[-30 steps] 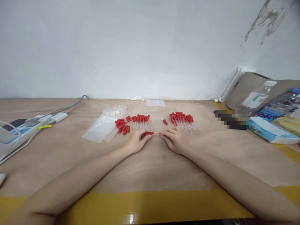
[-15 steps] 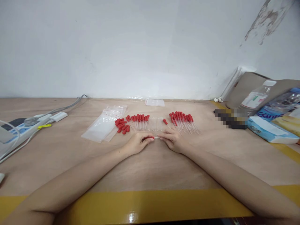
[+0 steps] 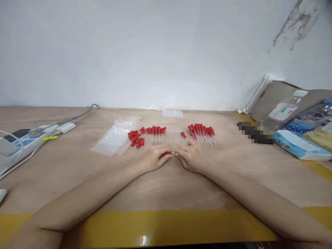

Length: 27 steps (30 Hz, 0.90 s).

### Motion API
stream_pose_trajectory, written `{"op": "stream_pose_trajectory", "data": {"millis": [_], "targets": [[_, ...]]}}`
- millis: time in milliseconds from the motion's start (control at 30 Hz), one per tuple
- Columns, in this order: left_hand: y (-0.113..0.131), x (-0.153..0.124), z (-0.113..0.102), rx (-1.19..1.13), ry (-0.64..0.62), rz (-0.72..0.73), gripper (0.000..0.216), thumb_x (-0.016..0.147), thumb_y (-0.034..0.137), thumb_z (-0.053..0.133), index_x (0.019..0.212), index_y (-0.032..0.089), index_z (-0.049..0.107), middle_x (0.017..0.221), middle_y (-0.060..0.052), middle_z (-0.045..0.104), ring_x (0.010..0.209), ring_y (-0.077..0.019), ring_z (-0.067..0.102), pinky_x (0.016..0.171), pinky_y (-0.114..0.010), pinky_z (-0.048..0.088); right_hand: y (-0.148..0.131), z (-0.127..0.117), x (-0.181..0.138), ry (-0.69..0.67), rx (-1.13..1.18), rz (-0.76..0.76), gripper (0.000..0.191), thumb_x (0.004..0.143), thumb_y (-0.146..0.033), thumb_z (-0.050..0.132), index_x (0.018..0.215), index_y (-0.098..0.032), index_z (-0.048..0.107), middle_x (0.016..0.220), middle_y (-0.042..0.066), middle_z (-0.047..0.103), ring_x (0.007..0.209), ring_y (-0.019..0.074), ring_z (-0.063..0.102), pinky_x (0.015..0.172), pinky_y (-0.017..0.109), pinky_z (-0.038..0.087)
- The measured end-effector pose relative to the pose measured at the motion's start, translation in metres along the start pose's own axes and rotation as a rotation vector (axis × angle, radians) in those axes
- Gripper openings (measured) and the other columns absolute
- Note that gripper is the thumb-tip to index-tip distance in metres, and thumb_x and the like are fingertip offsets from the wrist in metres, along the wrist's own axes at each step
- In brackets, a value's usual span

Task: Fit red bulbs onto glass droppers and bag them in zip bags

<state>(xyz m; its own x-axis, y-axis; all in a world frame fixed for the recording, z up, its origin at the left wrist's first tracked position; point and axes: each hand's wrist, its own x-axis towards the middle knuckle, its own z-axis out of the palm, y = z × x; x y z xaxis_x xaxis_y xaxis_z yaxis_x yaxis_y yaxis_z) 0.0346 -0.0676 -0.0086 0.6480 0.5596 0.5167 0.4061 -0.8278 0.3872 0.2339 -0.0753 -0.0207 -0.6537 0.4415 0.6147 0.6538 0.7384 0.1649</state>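
Your left hand [image 3: 155, 157] held a small red rubbery bulb [image 3: 168, 153] between its fingers, and your right hand [image 3: 192, 157] pinched the slim clear tube [image 3: 173, 153] meeting it, both over the middle of the brown wood-patterned desk [image 3: 155, 190], just nearer than a row of loose clear tubes [image 3: 173, 137].

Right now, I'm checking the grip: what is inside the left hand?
In the left hand, part of a red bulb shows between thumb and fingers; the rest, and anything deeper, is covered.
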Motion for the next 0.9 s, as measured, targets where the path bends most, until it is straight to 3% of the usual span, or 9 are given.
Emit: {"op": "stream_pose_trajectory", "data": {"millis": [267, 433, 567, 733, 900], "targets": [[-0.001, 0.000, 0.001, 0.016, -0.006, 0.032, 0.018, 0.086, 0.025, 0.045, 0.092, 0.017, 0.060, 0.083, -0.004, 0.063, 0.075, -0.0136, 0.057, 0.067, -0.024, 0.044, -0.005, -0.003, 0.008, -0.116, 0.043, 0.036, 0.026, 0.087, -0.019, 0.037, 0.076, -0.014, 0.060, 0.068, 0.003, 0.060, 0.057, 0.0113, 0.044, 0.066, 0.030, 0.025], [-0.005, 0.000, -0.003, 0.080, 0.046, -0.021, 0.021, 0.084, 0.028, 0.050, 0.101, 0.018, 0.057, 0.092, -0.005, 0.062, 0.086, -0.0167, 0.057, 0.077, -0.029, 0.044, -0.004, -0.018, 0.014, -0.214, 0.084, 0.146, 0.023, 0.087, -0.026, 0.043, 0.083, -0.017, 0.063, 0.078, 0.006, 0.060, 0.075, 0.0158, 0.051, 0.071, 0.030, 0.031], [-0.006, -0.002, -0.007, 0.158, 0.129, -0.092, 0.038, 0.080, 0.029, 0.055, 0.116, 0.019, 0.047, 0.108, -0.008, 0.053, 0.101, -0.0204, 0.050, 0.086, -0.033, 0.042, 0.027, -0.030, 0.020, -0.241, 0.124, 0.442, 0.027, 0.086, -0.026, 0.042, 0.076, -0.016, 0.065, 0.078, 0.007, 0.060, 0.070, 0.0145, 0.053, 0.065, 0.026, 0.035], [-0.006, -0.003, -0.005, 0.156, 0.044, -0.059, 0.022, 0.080, 0.024, 0.052, 0.102, 0.019, 0.054, 0.102, -0.006, 0.053, 0.093, -0.0186, 0.051, 0.083, -0.032, 0.043, 0.065, -0.019, 0.032, -0.228, 0.083, 0.860, 0.022, 0.081, -0.027, 0.044, 0.079, -0.015, 0.062, 0.078, 0.007, 0.064, 0.074, 0.0165, 0.056, 0.063, 0.024, 0.037], [-0.008, -0.005, -0.004, 0.153, 0.045, -0.080, 0.019, 0.080, 0.024, 0.052, 0.098, 0.019, 0.056, 0.099, -0.007, 0.053, 0.091, -0.0190, 0.051, 0.081, -0.034, 0.044, 0.066, 0.005, 0.039, -0.296, 0.000, 1.006, 0.028, 0.079, -0.033, 0.049, 0.096, -0.013, 0.056, 0.090, 0.012, 0.063, 0.080, 0.0204, 0.059, 0.063, 0.027, 0.040]]}}
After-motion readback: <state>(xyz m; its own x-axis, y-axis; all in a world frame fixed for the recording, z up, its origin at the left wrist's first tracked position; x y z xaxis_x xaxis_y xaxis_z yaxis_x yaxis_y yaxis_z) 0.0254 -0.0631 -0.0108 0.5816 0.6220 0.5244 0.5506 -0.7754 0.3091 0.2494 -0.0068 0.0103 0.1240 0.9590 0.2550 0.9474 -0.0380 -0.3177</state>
